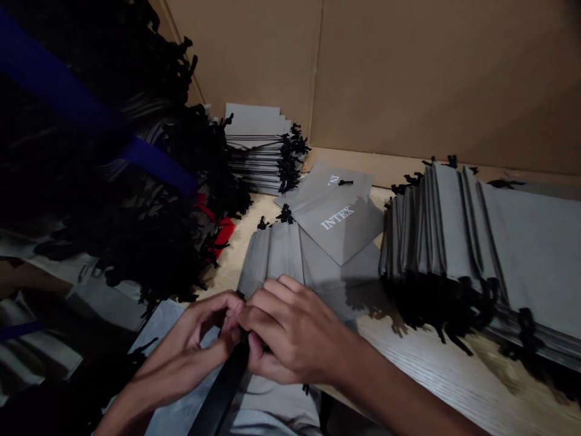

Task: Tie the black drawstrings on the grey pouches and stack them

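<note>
My left hand [200,342] and my right hand [290,333] meet at the bottom centre, with thumbs and fingers pinched together. Between the fingertips is something black, mostly hidden, that looks like cord. A black strap [222,387] runs down from just below the fingers toward the bottom edge. Directly beyond the hands lies a grey drawstring pouch [272,254], with black cord knots [285,214] at its far end. Past it on the table are flat grey pouches [338,227] overlapping each other, the top one printed INTEX.
On the right stands a row of grey pouches [436,224] with black cords. Another stack [254,157] sits at the back. A large dark heap of corded pouches [149,248], crossed by a blue strap [157,163], fills the left. Cardboard [408,85] walls the back of the table [403,375].
</note>
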Demonstrator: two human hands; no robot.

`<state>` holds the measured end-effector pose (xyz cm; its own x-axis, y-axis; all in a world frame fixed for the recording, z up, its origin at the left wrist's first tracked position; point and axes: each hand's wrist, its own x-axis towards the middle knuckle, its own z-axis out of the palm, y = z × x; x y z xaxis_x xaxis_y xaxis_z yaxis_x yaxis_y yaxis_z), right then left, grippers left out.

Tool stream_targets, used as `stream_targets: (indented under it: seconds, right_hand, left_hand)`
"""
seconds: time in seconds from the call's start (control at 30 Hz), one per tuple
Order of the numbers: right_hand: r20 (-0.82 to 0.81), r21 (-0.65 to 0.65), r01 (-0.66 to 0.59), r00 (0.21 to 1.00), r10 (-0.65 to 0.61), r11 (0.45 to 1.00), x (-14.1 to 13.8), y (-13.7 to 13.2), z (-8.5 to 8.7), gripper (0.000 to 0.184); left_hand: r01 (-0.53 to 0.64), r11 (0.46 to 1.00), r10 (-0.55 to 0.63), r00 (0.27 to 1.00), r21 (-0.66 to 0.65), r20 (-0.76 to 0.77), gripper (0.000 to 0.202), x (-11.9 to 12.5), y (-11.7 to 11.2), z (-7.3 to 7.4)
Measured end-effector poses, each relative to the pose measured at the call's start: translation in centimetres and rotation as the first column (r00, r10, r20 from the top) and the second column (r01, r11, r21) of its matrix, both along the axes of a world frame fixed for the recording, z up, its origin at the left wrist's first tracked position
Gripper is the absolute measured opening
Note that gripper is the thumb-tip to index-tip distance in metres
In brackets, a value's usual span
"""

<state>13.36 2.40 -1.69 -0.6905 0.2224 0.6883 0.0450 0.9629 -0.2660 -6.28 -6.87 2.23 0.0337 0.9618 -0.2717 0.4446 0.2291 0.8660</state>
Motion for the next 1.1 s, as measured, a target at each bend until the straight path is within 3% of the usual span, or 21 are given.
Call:
stream_targets:
  seconds: [0.13, 0.3, 0.4, 0.57, 0.67, 0.87, 1.03, 1.1]
  right_hand:
    - [-0.076, -0.115, 0.009, 0.997, -0.018, 0.993, -0.2, 0.0, -0.3, 0.017]
    - [-0.091, -0.211, 0.004, 0.996, -0.024, 0.977, -0.3, 0.0, -0.3, 0.013]
    - [-0.095, -0.209, -0.007, 0.995, -0.013, 0.978, -0.4, -0.1, -0.4, 0.011]
    - [-0.099, -0.120, 0.007, 0.995, -0.019, 0.993, -0.7, -0.1, -0.4, 0.012]
    - [-0.094, -0.135, 0.012, 0.995, -0.025, 0.991, -0.7, 0.1, -0.4, 0.010]
    - [-0.076, -0.239, -0.024, 0.997, 0.007, 0.971, -0.4, 0.0, -0.4, 0.011]
    - [-0.002, -0.484, -0.065, 0.997, 0.073, 0.873, 0.2, -0.3, 0.3, 0.040]
    - [0.007, -0.511, -0.092, 0.994, 0.111, 0.854, 0.4, -0.1, 0.8, 0.047]
  left_hand:
    - [-0.108, 0.994, 0.110, 0.987, -0.024, 0.120, 0.030, 0.0, 0.1, -0.4]
    - [-0.194, 0.981, 0.190, 0.977, 0.028, 0.101, 0.032, 0.1, -0.5, -0.8]
    - [-0.219, 0.975, 0.214, 0.971, 0.039, 0.107, 0.031, 0.2, -0.9, -0.9]
    - [-0.245, 0.956, 0.282, 0.916, -0.160, 0.286, 0.040, 0.4, -0.7, -1.3]
    - [-0.273, 0.949, 0.311, 0.888, -0.156, 0.338, 0.038, 0.5, -0.8, -1.2]
    - [-0.310, 0.951, 0.307, 0.937, -0.009, 0.169, 0.037, 0.8, -1.7, -1.0]
    - [-0.313, 0.944, 0.309, 0.950, 0.107, 0.054, 0.026, 1.1, -2.0, -0.9]
    - [-0.304, 0.934, 0.319, 0.946, 0.189, -0.054, 0.020, 1.0, -2.4, -0.9]
